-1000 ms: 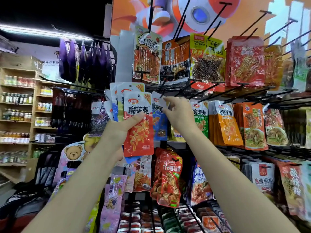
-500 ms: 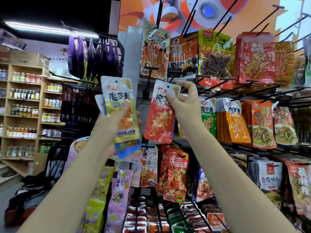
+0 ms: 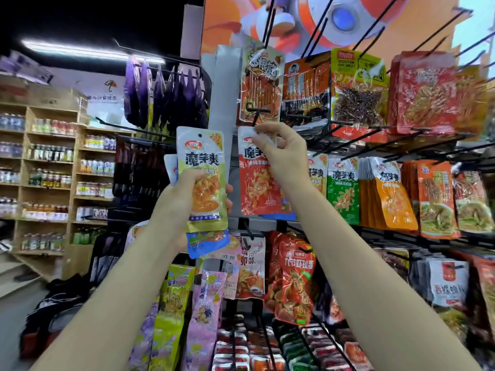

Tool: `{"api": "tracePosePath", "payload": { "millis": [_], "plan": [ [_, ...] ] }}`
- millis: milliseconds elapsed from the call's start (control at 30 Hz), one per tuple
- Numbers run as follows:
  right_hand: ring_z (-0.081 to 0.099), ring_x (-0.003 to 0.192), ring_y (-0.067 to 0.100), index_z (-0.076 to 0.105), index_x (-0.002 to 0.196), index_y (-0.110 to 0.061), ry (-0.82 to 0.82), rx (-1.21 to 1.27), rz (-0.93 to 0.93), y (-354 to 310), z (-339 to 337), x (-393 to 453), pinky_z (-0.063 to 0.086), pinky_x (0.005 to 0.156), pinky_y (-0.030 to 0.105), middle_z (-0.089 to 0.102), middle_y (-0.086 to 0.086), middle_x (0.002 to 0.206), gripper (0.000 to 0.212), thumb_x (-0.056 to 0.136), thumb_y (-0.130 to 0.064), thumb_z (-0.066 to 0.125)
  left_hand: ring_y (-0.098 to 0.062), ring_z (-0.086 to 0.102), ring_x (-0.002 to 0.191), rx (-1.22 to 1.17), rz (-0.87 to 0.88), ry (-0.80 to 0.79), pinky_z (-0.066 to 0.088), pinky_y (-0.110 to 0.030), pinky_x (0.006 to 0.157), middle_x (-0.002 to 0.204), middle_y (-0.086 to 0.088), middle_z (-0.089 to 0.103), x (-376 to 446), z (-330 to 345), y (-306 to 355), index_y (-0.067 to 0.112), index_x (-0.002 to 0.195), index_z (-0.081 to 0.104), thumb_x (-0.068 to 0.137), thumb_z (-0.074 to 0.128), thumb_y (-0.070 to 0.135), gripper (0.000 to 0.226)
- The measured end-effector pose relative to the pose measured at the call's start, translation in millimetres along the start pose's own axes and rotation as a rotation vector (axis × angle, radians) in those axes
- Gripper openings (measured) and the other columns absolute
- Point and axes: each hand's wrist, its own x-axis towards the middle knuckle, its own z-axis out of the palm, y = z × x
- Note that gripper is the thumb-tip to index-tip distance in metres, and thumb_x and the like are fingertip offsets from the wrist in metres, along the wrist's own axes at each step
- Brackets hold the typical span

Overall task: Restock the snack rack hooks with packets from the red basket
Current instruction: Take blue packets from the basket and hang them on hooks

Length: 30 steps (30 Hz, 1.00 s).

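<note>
My right hand pinches the top of a red snack packet and holds it up against the tip of a black rack hook. My left hand grips a small stack of packets: a yellow-green packet in front, a blue packet poking out below, and white edges behind. The snack rack fills the right half of the view, hung with many packets. The red basket is out of view.
Green and orange packets hang just right of the red one. Purple packets hang on a rack to the upper left. More snacks hang below my hands. Wooden shelves with bottles stand at the far left.
My right hand has taken the red packet from the left-hand stack and lifted it up to the hook tip. My left hand keeps the remaining packets, the yellow-green one now in front.
</note>
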Motion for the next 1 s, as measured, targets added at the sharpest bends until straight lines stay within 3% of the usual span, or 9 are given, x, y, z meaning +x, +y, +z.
{"api": "tracePosePath", "payload": {
  "millis": [67,200,300,433,500,667,800,867,1000],
  "plan": [
    [0.065,0.084,0.004,0.074,0.105,-0.015,-0.003,-0.01,-0.005,-2,1,2,0.053,0.078,0.027,0.072,-0.007,0.095,0.015,0.09,-0.016,0.073,-0.03,0.066,0.063,0.011,0.009,-0.019,0.049,-0.049,0.08,0.086,-0.02,0.072,0,-1,-2,-0.009,0.118,0.065,0.099,0.049,0.024,0.041],
    [0.064,0.105,0.012,0.074,0.105,-0.014,0.002,-0.026,-0.01,-6,3,4,0.05,0.097,0.032,0.073,-0.004,0.105,0.016,0.089,-0.015,0.073,-0.033,0.073,0.072,0.046,0.051,-0.02,0.06,-0.045,0.068,0.1,-0.022,0.075,1,-3,-3,-0.002,0.117,0.067,0.1,0.054,0.021,0.031],
    [0.063,0.105,0.01,0.074,0.105,-0.015,-0.022,-0.049,0.004,-5,4,2,0.049,0.097,0.032,0.072,-0.007,0.103,0.016,0.089,-0.014,0.073,-0.035,0.075,0.078,0.042,0.049,-0.019,0.062,-0.043,0.062,0.105,-0.024,0.074,0,-4,-3,0.001,0.122,0.065,0.099,0.058,0.021,0.031],
    [0.061,0.089,-0.009,0.073,0.103,-0.01,-0.077,-0.046,-0.016,-4,7,-4,0.047,0.081,0.01,0.069,-0.009,0.096,0.012,0.093,-0.007,0.067,-0.027,0.075,0.067,0.044,0.053,-0.021,0.059,-0.036,0.053,0.087,-0.016,0.076,-2,-5,-4,0.004,0.115,0.068,0.099,0.06,0.019,0.024],
    [0.06,0.082,-0.011,0.073,0.101,-0.011,0.009,-0.021,-0.034,-3,8,-4,0.045,0.078,0.007,0.069,-0.01,0.093,0.012,0.095,-0.006,0.065,-0.027,0.075,0.071,0.055,0.063,-0.007,0.061,-0.038,0.058,0.093,-0.015,0.076,-1,-9,-5,0.006,0.114,0.069,0.097,0.062,0.02,0.023],
    [0.059,0.081,0.002,0.072,0.101,-0.021,0.019,-0.018,-0.012,-1,6,1,0.049,0.081,0.022,0.07,-0.01,0.092,0.013,0.094,-0.012,0.067,-0.045,0.069,0.105,0.048,0.08,-0.004,0.059,-0.057,0.086,0.121,-0.025,0.069,2,-16,-7,0.004,0.125,0.067,0.089,0.074,0.028,0.044],
    [0.061,0.087,0.007,0.074,0.106,-0.014,-0.002,-0.03,0.064,3,7,3,0.05,0.081,0.024,0.071,-0.005,0.097,0.014,0.093,-0.011,0.069,-0.041,0.073,0.097,0.045,0.092,-0.052,0.06,-0.049,0.073,0.118,-0.025,0.071,4,-16,-8,0.003,0.128,0.065,0.083,0.077,0.029,0.053],
    [0.057,0.082,0.002,0.072,0.116,-0.011,-0.036,-0.096,0.105,8,6,1,0.046,0.075,0.017,0.067,-0.008,0.092,0.023,0.094,-0.016,0.069,-0.042,0.073,0.095,0.04,0.096,-0.067,0.06,-0.048,0.07,0.116,-0.027,0.07,4,-14,-9,0.001,0.127,0.065,0.081,0.075,0.028,0.054],
    [0.053,0.08,0.0,0.069,0.123,-0.016,0.027,-0.432,-0.038,-3,-6,-22,0.045,0.072,0.013,0.062,-0.003,0.101,0.025,0.102,-0.022,0.057,-0.029,0.075,0.077,0.027,0.137,-0.082,0.063,-0.043,0.068,0.094,-0.013,0.076,0,-8,-7,0.006,0.106,0.07,0.076,0.073,0.022,0.033]
  ]
}}
